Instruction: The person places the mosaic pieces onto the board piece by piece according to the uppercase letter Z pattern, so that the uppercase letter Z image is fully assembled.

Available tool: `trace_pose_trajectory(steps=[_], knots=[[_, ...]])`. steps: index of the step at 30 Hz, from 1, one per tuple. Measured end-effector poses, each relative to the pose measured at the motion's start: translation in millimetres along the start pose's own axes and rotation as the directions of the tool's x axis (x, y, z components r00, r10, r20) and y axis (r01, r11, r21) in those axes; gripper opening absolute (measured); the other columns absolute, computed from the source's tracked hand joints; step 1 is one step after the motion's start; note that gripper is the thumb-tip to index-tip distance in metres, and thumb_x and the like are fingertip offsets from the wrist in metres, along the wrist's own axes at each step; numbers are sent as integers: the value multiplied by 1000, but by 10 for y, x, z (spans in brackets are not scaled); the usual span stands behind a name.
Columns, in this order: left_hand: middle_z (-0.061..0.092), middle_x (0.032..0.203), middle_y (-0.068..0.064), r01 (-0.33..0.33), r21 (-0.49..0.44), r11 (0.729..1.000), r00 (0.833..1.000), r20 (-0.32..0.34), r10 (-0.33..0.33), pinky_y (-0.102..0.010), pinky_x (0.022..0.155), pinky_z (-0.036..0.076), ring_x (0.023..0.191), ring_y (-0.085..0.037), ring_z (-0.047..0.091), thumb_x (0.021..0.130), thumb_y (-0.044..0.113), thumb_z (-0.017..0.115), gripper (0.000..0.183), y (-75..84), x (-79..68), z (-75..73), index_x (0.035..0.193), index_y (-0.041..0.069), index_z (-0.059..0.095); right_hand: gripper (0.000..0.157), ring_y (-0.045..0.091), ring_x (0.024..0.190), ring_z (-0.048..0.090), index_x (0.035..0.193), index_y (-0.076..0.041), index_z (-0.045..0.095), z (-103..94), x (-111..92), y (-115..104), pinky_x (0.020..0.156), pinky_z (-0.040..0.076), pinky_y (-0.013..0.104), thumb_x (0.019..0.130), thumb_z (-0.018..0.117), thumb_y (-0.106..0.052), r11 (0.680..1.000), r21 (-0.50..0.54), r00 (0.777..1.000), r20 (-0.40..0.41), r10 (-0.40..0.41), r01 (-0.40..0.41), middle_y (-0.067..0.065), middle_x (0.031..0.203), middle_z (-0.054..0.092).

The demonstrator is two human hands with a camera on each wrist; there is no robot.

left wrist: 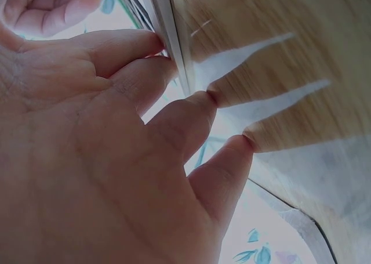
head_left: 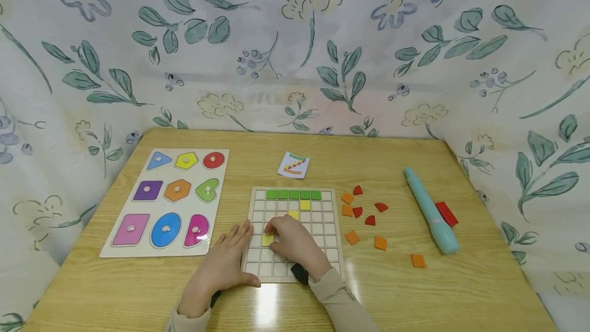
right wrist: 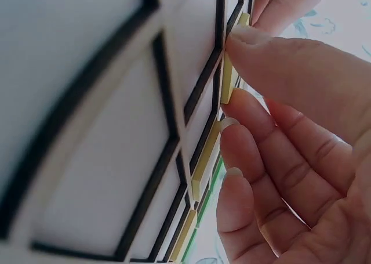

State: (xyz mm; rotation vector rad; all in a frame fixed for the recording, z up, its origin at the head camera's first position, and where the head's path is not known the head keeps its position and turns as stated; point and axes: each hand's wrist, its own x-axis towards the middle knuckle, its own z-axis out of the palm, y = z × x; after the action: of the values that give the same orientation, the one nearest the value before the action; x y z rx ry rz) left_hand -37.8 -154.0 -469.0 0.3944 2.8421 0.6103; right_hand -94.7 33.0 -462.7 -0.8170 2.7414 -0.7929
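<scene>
Head view has the right hand (head_left: 295,240) pinching a yellow tile (head_left: 267,240) between thumb and finger at the board's (head_left: 331,241) left side, while the left hand (head_left: 226,255) lies spread with fingers against its left edge. Releasing the tile crooked could leave it caught on the raised dividers, a loosened left hand could let the board slide, and the right knuckles might nudge a neighbouring tile (head_left: 293,215). No brand, label or writing is readable; the card (head_left: 293,165) shows a coloured pattern.
</scene>
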Motion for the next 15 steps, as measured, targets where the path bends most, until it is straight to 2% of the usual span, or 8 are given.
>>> trace_pose_trajectory(steps=[3,7,11,15], knots=[[27,160,-14,3,-4,1000,1000,2,-3,-61,117,24,147,-41,23,56,56,85,120,8,1,-8,149,1,34,23,7,87,58,100,-11,70,-17,-14,21,79,51,19,79,79,-12,999,34,1000,5,5,-5,-3,95,70],[27,160,-14,6,-9,1000,1000,7,-6,-62,117,23,147,-41,23,55,57,85,120,15,-2,-15,149,1,34,26,12,93,61,105,-9,70,-96,-36,138,84,53,24,81,78,-13,984,174,999,0,34,-34,-1,101,71],[26,160,-13,8,-6,1000,1000,7,-7,-62,117,23,147,-40,23,55,57,85,121,15,-2,-15,149,2,33,25,17,95,62,107,-8,69,-256,-55,375,83,52,28,83,76,-12,951,300,993,-61,98,-76,3,103,71],[26,160,-13,5,-6,1000,1000,5,-5,-61,117,22,147,-40,22,55,56,86,122,14,0,-15,150,1,33,23,21,95,62,106,-6,69,-462,-95,652,80,51,27,84,74,-10,914,382,968,-145,203,-135,6,103,71]])
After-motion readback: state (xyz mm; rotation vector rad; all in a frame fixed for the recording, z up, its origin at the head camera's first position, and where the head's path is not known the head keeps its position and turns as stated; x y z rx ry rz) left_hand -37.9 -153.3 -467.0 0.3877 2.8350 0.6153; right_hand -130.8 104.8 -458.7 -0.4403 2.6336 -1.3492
